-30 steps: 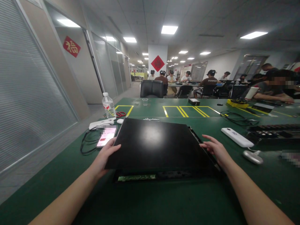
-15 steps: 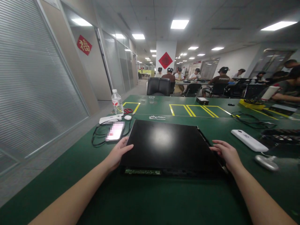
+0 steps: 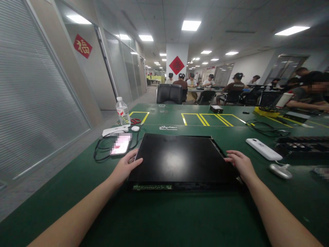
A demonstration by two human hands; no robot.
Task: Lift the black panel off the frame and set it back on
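Bare forearms (image 3: 82,206) reach in from near left and right; the left hand's (image 3: 127,165) thumb (image 3: 136,163) points right, the right hand's (image 3: 243,166) fingers (image 3: 232,155) left.

Open-plan office, glass partitions (image 3: 122,63), ceiling light panels (image 3: 191,25), black chair (image 3: 169,94), seated people (image 3: 234,86)

Half hidden under the glossy flat black panel (image 3: 174,159)
The left hand's (image 3: 126,166) fingertips seem covered; the narrow green circuit board (image 3: 152,187) shows only its front edge.
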